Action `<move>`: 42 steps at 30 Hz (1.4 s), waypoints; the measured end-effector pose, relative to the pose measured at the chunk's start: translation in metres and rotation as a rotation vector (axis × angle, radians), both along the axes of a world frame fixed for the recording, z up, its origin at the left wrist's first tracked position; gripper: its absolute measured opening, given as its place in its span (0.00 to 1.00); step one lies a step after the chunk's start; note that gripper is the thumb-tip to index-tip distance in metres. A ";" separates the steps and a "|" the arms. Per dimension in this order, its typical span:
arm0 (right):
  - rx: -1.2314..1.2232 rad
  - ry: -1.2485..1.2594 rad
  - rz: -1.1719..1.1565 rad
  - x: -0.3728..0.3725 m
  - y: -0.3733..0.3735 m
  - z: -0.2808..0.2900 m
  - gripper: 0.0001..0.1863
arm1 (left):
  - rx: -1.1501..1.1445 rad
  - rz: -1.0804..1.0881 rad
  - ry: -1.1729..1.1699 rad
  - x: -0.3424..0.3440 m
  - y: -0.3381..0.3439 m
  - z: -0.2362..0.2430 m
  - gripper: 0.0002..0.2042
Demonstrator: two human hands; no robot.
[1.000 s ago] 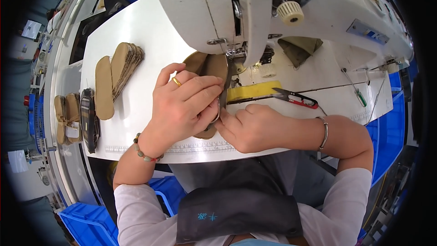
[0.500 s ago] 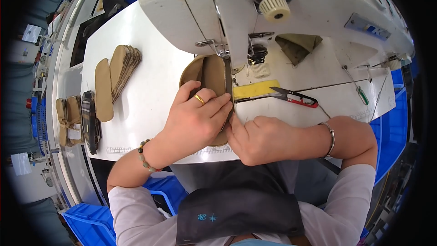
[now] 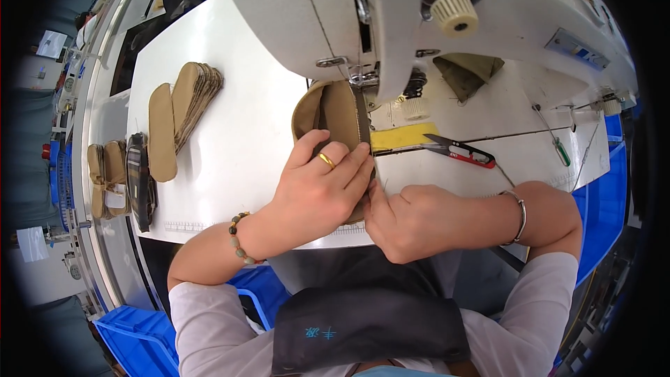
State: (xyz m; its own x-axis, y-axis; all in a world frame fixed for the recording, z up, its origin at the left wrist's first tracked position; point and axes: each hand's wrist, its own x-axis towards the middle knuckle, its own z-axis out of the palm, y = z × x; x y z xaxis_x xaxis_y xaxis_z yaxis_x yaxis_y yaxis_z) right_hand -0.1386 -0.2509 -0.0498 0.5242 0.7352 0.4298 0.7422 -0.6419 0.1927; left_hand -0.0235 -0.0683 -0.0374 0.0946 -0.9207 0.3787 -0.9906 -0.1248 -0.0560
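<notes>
A brown fabric piece with a metal-toothed zipper [image 3: 339, 115] along its right edge lies under the needle area of a white sewing machine [image 3: 300, 21]. My left hand [image 3: 317, 178], with a gold ring and a bead bracelet, rests on the piece. Its fingers are bent and pressed together near the zipper, its thumb hidden. On the right, my right hand [image 3: 408, 220] is closed in a pinch at the near end of the zipper edge. What lies between those fingertips is mostly hidden. The presser foot [image 3: 364, 78] sits at the far end of the zipper.
Right of the zipper are a yellow strip [image 3: 405, 137], thread snips [image 3: 462, 151], a folded olive fabric piece [image 3: 467, 75] and a green-handled screwdriver [image 3: 561, 152]. Stacked brown fabric pieces [image 3: 192, 105] and a dark striped bundle [image 3: 139, 181] lie left. Blue bins [image 3: 143, 338] stand below the table.
The view has shifted a little, so the machine and table things appear farther right. Both hands keep the same hold on the fabric piece.
</notes>
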 end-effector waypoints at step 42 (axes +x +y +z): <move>0.077 -0.021 -0.227 0.038 -0.015 -0.014 0.14 | 0.065 0.290 -0.155 0.013 0.007 0.028 0.28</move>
State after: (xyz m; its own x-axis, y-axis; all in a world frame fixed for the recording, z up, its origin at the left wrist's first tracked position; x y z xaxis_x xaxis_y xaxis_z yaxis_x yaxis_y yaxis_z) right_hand -0.1009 -0.2654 -0.0636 0.6626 0.5639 0.4930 0.5734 -0.8053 0.1505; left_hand -0.0104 -0.0618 -0.0096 0.3018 -0.8866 0.3506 -0.8936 -0.3912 -0.2200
